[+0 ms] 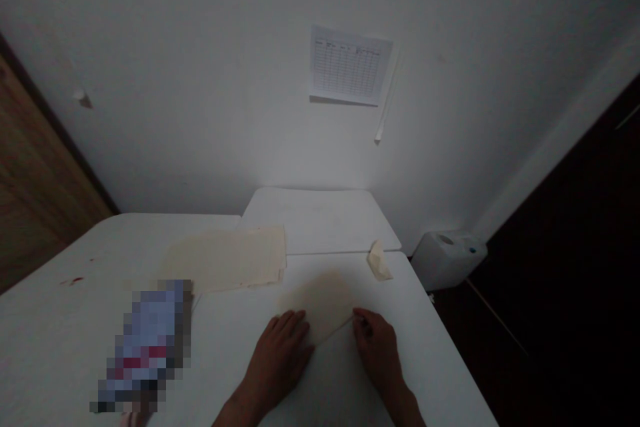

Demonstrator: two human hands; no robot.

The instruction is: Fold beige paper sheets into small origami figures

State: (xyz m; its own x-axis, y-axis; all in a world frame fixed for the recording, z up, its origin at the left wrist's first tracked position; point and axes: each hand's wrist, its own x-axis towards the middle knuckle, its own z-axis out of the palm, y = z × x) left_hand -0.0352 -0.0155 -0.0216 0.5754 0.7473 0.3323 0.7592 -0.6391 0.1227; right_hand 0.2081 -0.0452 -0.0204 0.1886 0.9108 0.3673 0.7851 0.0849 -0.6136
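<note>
A cream sheet of paper lies on the white table in front of me. My left hand rests flat on the sheet's near left part, fingers stretched out and together. My right hand has its fingertips on the sheet's near right corner, fingers bent as if pressing or pinching the edge. A stack of cream sheets lies further back on the left. A small folded cream paper piece sits at the far right edge of the table.
A blurred-out rectangular item lies left of my hands. A second white table top abuts the wall. A printed chart hangs on the wall. A white box stands on the dark floor to the right.
</note>
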